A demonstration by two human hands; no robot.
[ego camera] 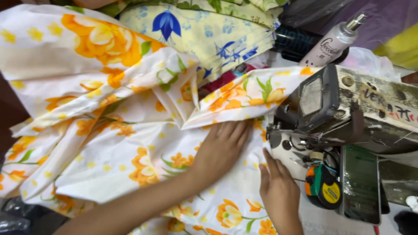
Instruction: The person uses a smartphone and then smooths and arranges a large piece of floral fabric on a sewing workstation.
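The left hand (222, 146) lies flat, fingers spread, on the white cloth with orange flowers (126, 152), pressing it smooth toward the sewing machine (348, 113). The right hand (278, 191), fingers straight and together, pins the cloth's edge just beside the machine's needle end. A tape measure (324, 187) sits beyond its fingertips.

Your left hand (222, 146) hides the white and orange floral fabric (122, 143) beneath it, and you cannot see the needle behind the sewing machine (348, 117) head. The frame's edges cut off the fabric, the machine and the spray bottle (335, 41).
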